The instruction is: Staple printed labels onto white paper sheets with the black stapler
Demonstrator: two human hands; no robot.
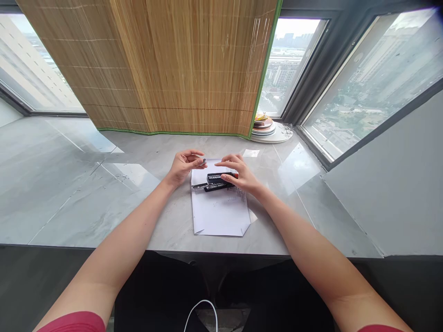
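Observation:
A black stapler lies on a white sheet of paper, with its metal staple tray pulled out to the left. My right hand is at the stapler's right end, its thumb across the top and its index finger stretched out to the left. Between the thumb and fingertips of my left hand is a small grey piece, which looks like a short strip of staples. My left hand is above the paper's upper left corner, apart from the stapler. Loose staples seem to lie by my right hand.
A grey marble-look counter carries the paper. Behind it hangs a bamboo blind with green edging. Stacked plates stand at the back right, beside the windows. A white cable loops below the counter's front edge.

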